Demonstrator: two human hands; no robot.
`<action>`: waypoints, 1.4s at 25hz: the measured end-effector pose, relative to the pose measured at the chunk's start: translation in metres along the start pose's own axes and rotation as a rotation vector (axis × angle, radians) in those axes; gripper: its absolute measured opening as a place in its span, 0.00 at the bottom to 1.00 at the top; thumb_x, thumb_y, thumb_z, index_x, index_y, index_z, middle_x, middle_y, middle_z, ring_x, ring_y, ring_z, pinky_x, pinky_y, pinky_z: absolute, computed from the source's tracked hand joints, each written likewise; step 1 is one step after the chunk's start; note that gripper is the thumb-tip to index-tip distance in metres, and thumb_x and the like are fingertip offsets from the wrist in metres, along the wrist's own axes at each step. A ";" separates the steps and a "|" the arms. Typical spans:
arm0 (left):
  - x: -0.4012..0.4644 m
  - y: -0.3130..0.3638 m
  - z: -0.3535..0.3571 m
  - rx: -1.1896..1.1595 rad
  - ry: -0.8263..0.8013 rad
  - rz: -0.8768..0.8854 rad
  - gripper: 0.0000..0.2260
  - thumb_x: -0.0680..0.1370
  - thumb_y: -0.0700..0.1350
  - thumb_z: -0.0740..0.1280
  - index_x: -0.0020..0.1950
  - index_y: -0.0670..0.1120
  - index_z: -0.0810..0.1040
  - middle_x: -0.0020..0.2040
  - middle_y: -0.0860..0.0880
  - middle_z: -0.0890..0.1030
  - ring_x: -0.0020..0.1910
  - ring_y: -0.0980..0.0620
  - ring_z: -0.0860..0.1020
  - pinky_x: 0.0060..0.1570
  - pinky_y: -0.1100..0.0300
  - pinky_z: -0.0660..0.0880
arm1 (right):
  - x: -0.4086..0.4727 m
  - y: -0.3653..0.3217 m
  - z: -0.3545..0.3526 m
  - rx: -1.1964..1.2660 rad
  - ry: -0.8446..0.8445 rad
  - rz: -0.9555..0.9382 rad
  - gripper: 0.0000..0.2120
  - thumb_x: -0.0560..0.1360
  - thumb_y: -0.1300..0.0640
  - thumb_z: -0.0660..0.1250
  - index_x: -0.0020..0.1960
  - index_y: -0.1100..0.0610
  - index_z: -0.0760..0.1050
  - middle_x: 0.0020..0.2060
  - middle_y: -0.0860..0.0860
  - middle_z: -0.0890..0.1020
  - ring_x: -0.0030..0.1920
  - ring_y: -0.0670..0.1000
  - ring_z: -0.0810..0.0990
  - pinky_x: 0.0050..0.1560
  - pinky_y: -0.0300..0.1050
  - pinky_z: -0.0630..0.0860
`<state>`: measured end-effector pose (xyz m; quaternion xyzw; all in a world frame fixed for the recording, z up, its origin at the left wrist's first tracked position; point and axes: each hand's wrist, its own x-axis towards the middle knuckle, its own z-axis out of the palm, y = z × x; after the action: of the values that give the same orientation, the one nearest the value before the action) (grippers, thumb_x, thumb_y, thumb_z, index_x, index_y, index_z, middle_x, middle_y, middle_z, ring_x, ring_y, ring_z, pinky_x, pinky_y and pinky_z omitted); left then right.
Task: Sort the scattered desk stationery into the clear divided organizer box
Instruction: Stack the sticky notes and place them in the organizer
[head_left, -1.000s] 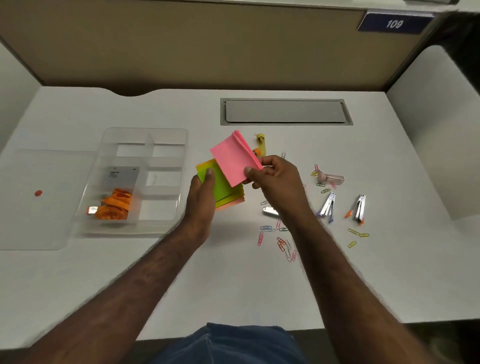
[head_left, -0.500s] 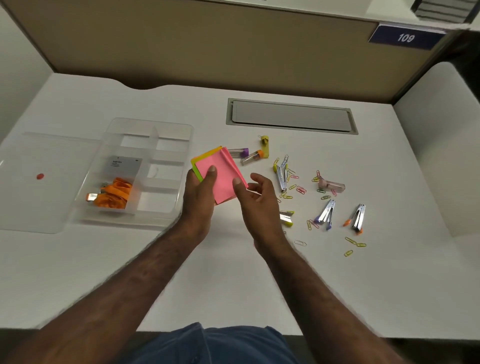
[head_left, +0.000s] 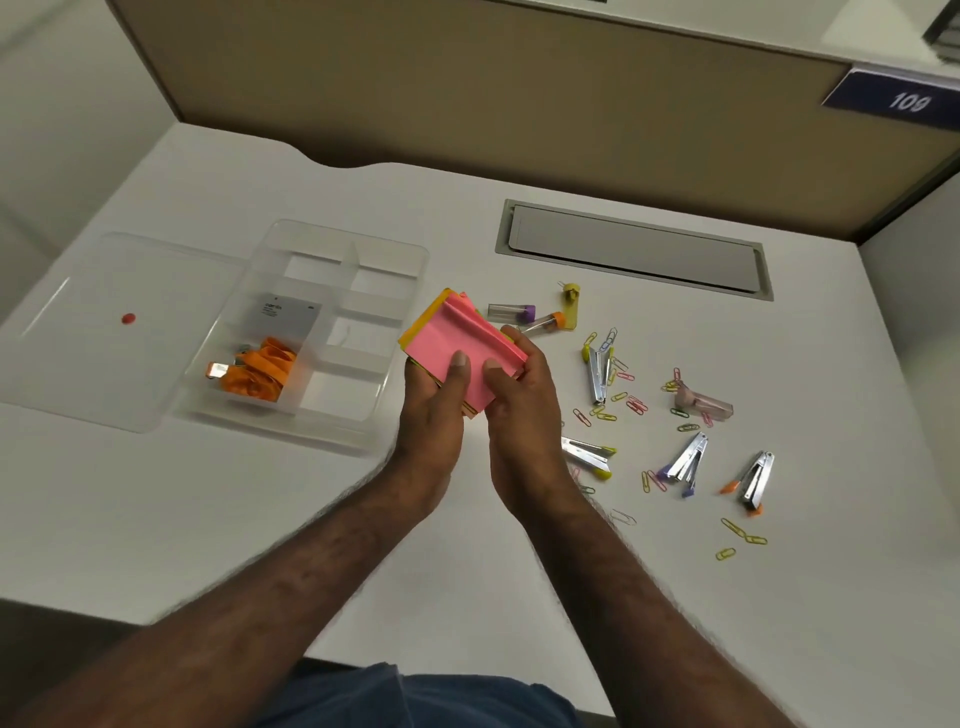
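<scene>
Gripping sticky notes (head_left: 457, 340), left hand (head_left: 434, 410) and right hand (head_left: 519, 395), beside organizer box (head_left: 400, 260).
Staple removers (head_left: 597, 371) and paper clips (head_left: 628, 402) scattered right; pad's long axis runs diagonally, upper-left to lower-right.

Counts: 4 staple removers (head_left: 598, 375), 3 small capped tubes (head_left: 511, 312), 1 sticky-note stack (head_left: 457, 348), 1 organizer box (head_left: 400, 260), 1 lid (head_left: 104, 291), 1 orange lanyard (head_left: 262, 370). Paper clips (head_left: 626, 400): too many, too small to count.

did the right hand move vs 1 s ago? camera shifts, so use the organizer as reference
Yes. The right hand has closed leftward toward the organizer box; it now meets the left hand on the sticky note stack, where before it held a lifted pink sheet.
</scene>
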<state>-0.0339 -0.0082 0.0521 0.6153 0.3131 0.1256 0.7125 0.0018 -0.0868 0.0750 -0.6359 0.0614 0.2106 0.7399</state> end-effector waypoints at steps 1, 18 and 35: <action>0.001 0.002 -0.002 -0.021 -0.009 -0.020 0.30 0.77 0.61 0.65 0.77 0.55 0.64 0.69 0.51 0.76 0.66 0.48 0.78 0.65 0.46 0.77 | 0.001 0.001 0.000 -0.024 0.016 -0.026 0.19 0.83 0.63 0.62 0.67 0.43 0.73 0.61 0.43 0.80 0.62 0.47 0.80 0.60 0.47 0.83; 0.081 0.016 -0.119 0.176 -0.129 0.010 0.18 0.84 0.56 0.61 0.70 0.49 0.69 0.60 0.44 0.79 0.48 0.48 0.81 0.37 0.63 0.79 | 0.025 0.010 0.086 -0.350 -0.092 -0.102 0.27 0.78 0.65 0.67 0.74 0.47 0.69 0.64 0.46 0.76 0.63 0.48 0.78 0.57 0.50 0.85; 0.154 0.045 -0.228 0.039 -0.066 -0.049 0.14 0.83 0.58 0.62 0.66 0.53 0.70 0.60 0.49 0.78 0.56 0.48 0.81 0.42 0.59 0.82 | 0.086 0.007 0.208 -1.156 -0.350 -0.405 0.51 0.66 0.39 0.82 0.80 0.48 0.59 0.74 0.48 0.68 0.70 0.50 0.70 0.65 0.45 0.75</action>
<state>-0.0423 0.2701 0.0397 0.6250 0.3067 0.0813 0.7132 0.0396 0.1349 0.0758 -0.8878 -0.3054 0.1667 0.3012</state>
